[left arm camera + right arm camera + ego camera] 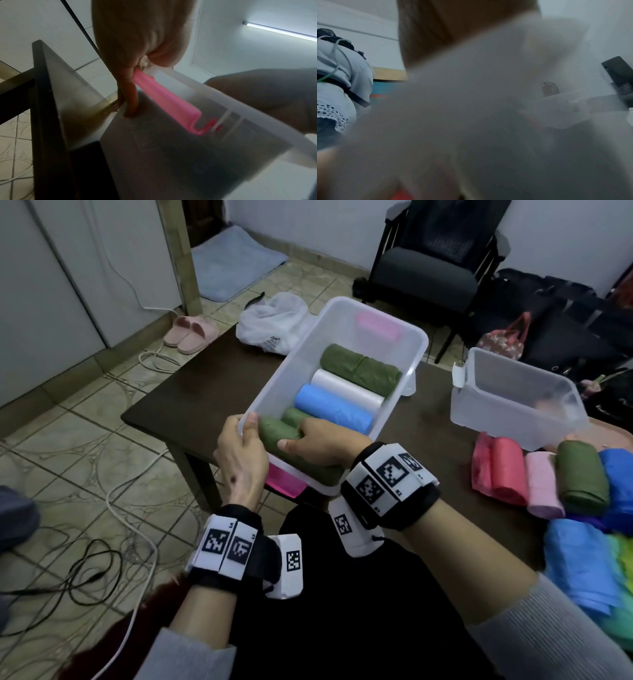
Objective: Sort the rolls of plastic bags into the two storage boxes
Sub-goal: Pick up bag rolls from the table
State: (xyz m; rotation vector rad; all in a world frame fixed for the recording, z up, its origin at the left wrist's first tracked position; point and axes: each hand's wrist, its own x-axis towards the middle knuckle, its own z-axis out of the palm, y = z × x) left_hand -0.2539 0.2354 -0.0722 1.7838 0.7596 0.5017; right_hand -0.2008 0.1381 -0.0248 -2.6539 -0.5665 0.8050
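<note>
The near box [407,337] — clear, pink clips — is tilted at the table edge, its near corner between left thumb and fingers. Inside lie green, white and blue rolls; the nearest green roll [277,434] sits under the right fingers. The second box [479,398] stands well right, loose rolls [544,477] just beside it.

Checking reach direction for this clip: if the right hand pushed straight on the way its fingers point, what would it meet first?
The right hand grips a dark green roll at the near end of the translucent plastic box. Its fingers point away and left; next in line looks to be the second green roll, then the box's left wall. Depth is uncertain.
</note>
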